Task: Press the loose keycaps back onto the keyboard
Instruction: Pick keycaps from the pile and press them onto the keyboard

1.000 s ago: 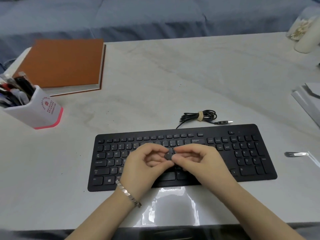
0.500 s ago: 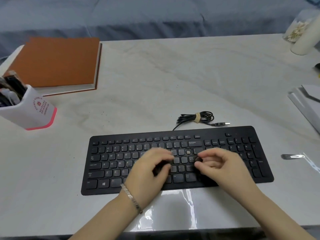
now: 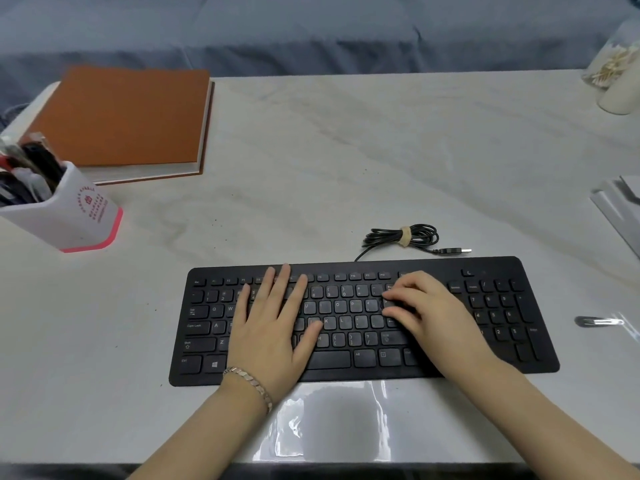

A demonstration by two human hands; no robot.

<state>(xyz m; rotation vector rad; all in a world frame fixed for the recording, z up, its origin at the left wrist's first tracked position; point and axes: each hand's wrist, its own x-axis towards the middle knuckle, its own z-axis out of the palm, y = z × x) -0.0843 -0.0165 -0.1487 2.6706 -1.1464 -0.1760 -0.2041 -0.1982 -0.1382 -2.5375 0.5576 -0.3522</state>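
The keyboard [image 3: 329, 360], at six o'clock on the table [image 3: 346, 150], is best steadied by the left hand [image 3: 273, 327], laid flat and spread. The keycap [image 3: 390, 302], at three o'clock of the letter block and pinched by the curled right hand [image 3: 433, 313], should be pressed squarely down. Half a second earlier, the left hand was curled.

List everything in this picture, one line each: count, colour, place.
table: one, pale marbled, under everything
keyboard: one, black, near centre
cable: one, black, coiled behind keyboard
notebook: one, orange-brown, far left
pen holder: one, white with pink base, left edge
jar: one, clear, far right corner
clip: one, metallic, right of keyboard
papers: count unclear, pale grey, right edge
bracelet: one, metallic, left wrist
left hand: one, flat on keys
right hand: one, fingers curled on keys
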